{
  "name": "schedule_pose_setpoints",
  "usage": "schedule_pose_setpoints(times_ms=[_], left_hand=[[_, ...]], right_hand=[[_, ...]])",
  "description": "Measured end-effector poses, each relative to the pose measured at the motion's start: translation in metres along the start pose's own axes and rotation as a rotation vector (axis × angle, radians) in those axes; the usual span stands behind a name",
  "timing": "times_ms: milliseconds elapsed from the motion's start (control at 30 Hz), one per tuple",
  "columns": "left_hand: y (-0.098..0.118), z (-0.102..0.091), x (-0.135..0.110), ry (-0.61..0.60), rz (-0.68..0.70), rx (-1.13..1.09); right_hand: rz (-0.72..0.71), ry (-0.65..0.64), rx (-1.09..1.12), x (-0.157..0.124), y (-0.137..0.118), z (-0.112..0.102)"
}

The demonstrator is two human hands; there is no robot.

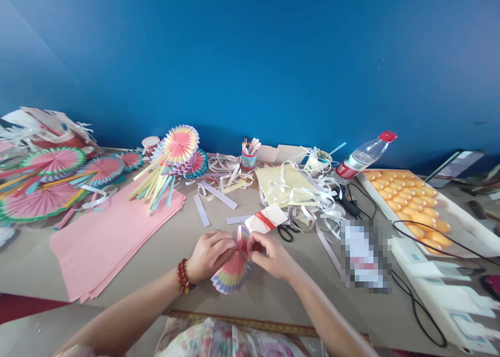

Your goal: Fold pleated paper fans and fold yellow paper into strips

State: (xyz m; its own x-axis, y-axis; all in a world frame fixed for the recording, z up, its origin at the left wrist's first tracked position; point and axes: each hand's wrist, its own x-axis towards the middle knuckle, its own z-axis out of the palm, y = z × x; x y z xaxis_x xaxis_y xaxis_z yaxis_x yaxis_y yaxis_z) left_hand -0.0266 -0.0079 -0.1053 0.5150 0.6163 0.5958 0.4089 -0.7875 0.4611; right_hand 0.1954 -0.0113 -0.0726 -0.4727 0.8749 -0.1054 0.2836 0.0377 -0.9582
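Near the table's front edge, a pleated paper fan (232, 274) in pink, yellow and lilac is between my hands. It is gathered narrow at the middle and spreads out below and a little above. My left hand (211, 255), with a red bead bracelet at the wrist, is closed on its left side. At the narrow middle, my right hand (271, 255) has thumb and fingertips closed in a pinch; what lies in them is too small to make out. Just beyond my hands lies a white card wound with red string (266, 219), beside black-handled scissors (287, 233).
Pink paper sheets (113, 237) and finished paper rosettes (180, 146) lie to the left. Curly paper strips (308, 200), a pen cup (249, 159) and a tilted bottle (361, 159) stand behind. Rightward are a tray of orange domes (414, 206), a power strip (441, 294) and black cables.
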Motion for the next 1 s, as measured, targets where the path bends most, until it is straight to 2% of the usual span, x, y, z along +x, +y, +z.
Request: schedule_pose_setpoints(times_ms=[100,500,700,1000], left_hand=[[-0.001,0.001,0.0,0.019,0.003,0.007],[0.0,0.0,0.002,0.013,-0.01,-0.02],[0.002,-0.001,0.004,0.014,-0.022,-0.024],[0.004,-0.003,0.006,0.01,-0.058,-0.019]], right_hand=[[-0.01,-0.016,0.033,0.0,-0.002,0.002],[-0.043,0.094,0.03,0.009,0.005,0.01],[-0.066,0.08,-0.022,0.013,0.002,0.013],[-0.054,0.092,-0.086,0.006,-0.008,-0.002]])
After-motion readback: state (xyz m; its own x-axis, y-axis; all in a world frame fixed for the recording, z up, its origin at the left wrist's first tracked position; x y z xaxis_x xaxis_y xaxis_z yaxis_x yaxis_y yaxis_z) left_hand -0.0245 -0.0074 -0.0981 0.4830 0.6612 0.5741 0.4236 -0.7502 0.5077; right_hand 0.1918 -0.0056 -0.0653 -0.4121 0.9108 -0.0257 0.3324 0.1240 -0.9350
